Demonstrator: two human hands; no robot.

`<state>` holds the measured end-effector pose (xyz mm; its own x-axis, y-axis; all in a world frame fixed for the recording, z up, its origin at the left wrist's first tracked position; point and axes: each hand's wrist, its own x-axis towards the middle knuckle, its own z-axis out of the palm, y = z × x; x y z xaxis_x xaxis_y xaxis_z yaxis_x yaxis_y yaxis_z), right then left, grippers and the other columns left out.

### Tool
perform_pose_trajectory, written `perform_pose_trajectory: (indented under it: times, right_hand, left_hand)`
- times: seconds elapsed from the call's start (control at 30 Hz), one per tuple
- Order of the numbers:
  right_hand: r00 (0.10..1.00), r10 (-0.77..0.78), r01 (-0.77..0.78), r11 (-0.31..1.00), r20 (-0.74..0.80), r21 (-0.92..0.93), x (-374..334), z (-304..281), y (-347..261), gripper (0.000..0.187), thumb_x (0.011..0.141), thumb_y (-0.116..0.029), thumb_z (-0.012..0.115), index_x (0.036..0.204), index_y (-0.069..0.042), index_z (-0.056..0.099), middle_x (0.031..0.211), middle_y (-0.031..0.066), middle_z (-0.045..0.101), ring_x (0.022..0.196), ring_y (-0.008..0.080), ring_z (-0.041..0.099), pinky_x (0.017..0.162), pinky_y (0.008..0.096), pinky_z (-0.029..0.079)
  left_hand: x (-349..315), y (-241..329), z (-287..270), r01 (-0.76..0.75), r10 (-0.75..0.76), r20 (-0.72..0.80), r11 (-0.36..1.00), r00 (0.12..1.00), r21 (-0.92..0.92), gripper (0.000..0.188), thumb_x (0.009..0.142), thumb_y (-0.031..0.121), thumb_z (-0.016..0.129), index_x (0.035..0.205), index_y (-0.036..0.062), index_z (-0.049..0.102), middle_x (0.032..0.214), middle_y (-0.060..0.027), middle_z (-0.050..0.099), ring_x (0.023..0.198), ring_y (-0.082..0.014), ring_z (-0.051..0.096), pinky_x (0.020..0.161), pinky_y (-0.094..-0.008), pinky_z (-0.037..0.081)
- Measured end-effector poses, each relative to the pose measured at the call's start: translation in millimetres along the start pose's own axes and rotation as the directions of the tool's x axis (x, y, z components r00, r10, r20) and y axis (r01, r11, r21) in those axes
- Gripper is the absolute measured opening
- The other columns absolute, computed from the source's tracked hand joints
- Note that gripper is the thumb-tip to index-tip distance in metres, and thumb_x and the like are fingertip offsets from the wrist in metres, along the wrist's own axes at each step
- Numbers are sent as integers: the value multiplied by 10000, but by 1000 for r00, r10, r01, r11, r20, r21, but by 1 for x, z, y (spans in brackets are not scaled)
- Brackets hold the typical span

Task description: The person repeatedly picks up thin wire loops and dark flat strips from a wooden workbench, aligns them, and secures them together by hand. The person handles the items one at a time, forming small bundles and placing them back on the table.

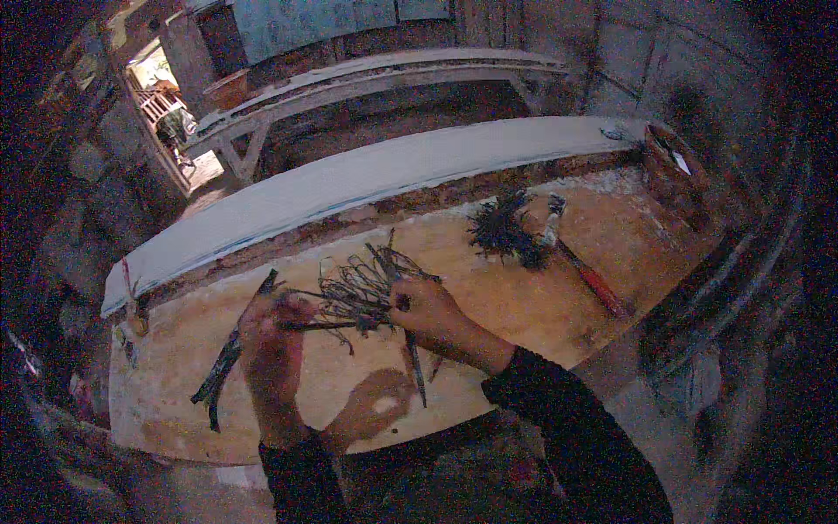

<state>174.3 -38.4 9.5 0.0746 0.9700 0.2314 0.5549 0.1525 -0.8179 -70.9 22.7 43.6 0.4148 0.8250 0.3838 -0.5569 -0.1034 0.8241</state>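
Observation:
My left hand is closed, its fingertips pinching a dark thin strand at the left side of a loose looped bundle of strands. The strands look like wire or narrow strips; their material is unclear. Around the right side of that bundle my right hand is closed. A narrow dark pointed piece sticks out below the right hand, toward me. Wider dark strips run past the left hand; whether it holds them or they lie on the board cannot be made out.
Both hands are over a worn wooden tabletop. Right of them lie a heap of short dark pieces and a red-handled hammer. A long pale plank borders the far edge. At its right end stands a brown container.

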Motion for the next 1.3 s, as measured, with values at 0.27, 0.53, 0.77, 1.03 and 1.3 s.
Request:
perform_pose_trajectory:
  times: [0.27, 0.53, 0.77, 1.03, 1.3]
  right_hand:
    - [999, 29, -23, 985, 31, -173, 6, 5, 7, 186, 694, -213, 635, 754, -43, 588, 749, 148, 601, 726, 320, 596, 653, 412, 460]
    - [997, 64, -58, 988, 39, -142, 6, -1, 1, 201, 694, -197, 645, 803, -40, 581, 774, 151, 606, 750, 324, 603, 659, 411, 462]
    - [972, -35, 49, 997, -233, 55, 11, 7, 10, 265, 834, -220, 590, 1055, -84, 534, 802, 76, 602, 692, 217, 573, 612, 349, 463]
    - [916, 91, -389, 444, 391, 807, 13, -11, 2, 417, 934, -438, 442, 1207, -133, 521, 860, 12, 578, 580, 52, 471, 469, 178, 394]
    - [861, 174, -470, 632, 478, 616, -12, -7, -39, 420, 894, -367, 564, 1164, -48, 530, 791, 5, 574, 580, 49, 465, 451, 183, 384]
  left_hand:
    - [-26, 114, 27, -568, 543, -235, 822, 806, -49, 441, 815, 134, 614, 1202, 9, 444, 1046, -98, 547, 869, -215, 521, 892, -448, 409]
    - [-31, 138, -50, -373, 500, 178, 799, 847, -471, 442, 816, 108, 612, 1210, 18, 432, 945, -58, 520, 761, -182, 502, 859, -417, 409]
    - [2, 52, 25, 65, -19, -107, 890, 994, 451, 203, 878, 91, 556, 1074, 38, 556, 832, -44, 584, 698, -157, 577, 573, -304, 488]
    - [15, -46, 22, -138, 18, 165, 642, 986, 754, 118, 889, 46, 530, 971, 25, 612, 857, -85, 624, 801, -182, 609, 645, -294, 489]
    - [13, -54, 2, -276, 193, 211, 437, 958, 856, 107, 824, 16, 588, 916, 36, 639, 843, -105, 626, 778, -227, 609, 676, -309, 478]
